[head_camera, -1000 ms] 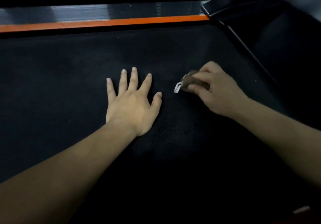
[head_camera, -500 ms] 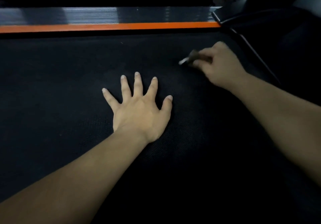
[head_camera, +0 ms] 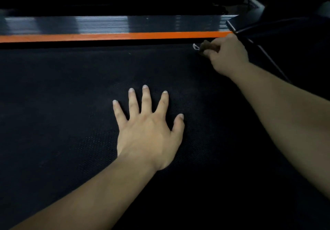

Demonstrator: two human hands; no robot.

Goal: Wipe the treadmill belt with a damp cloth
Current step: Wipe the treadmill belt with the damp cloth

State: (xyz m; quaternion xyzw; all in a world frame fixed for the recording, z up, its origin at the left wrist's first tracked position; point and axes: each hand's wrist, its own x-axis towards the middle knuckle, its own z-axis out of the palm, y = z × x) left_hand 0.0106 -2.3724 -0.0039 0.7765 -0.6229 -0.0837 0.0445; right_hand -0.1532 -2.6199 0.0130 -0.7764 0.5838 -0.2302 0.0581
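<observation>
The black textured treadmill belt fills most of the view. My left hand lies flat on it near the middle, palm down with fingers spread, holding nothing. My right hand is at the belt's far right corner, fingers closed around a small bunched brown cloth with a white tag at its left end. The cloth is pressed on the belt just below the orange strip.
An orange strip and a glossy grey side rail run along the belt's far edge. A dark frame part slants down the right side past my right hand. The room is dim.
My right hand has carried the cloth away from me across the belt, from beside my left thumb up to the far right corner. My left hand has stayed flat in place.
</observation>
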